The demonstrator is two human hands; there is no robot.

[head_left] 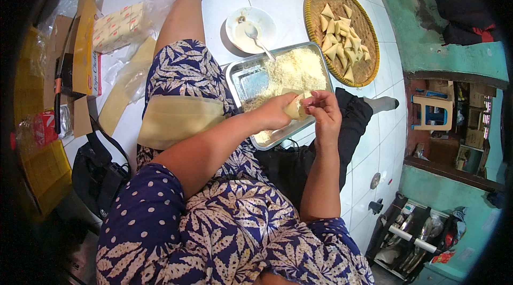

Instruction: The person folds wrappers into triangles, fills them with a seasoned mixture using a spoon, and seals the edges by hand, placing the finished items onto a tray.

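Note:
My left hand (276, 110) grips a pale pastry wrapper (294, 109), folded into a pocket with some white shreds at its opening. The bent fingers of my right hand (326, 114) are at the pocket's edge; whether they pinch the wrapper or shreds is hard to tell. Both hands are above a rectangular metal tray (250, 78) holding a heap of grated cheese (298, 68). A stack of flat pastry sheets (182, 120) lies across my left thigh. Past the tray, a white bowl (232, 28) contains pale paste and a metal spoon (252, 32), its handle reaching over the tray rim.
A round woven bamboo tray (310, 8) carries many folded triangular pastries (340, 40) at the far right. To the left are an opened cheddar cheese carton (84, 56), a wrapped pack (118, 26), more pastry sheets (124, 88) in plastic and a black bag (98, 168). My legs flank the metal tray.

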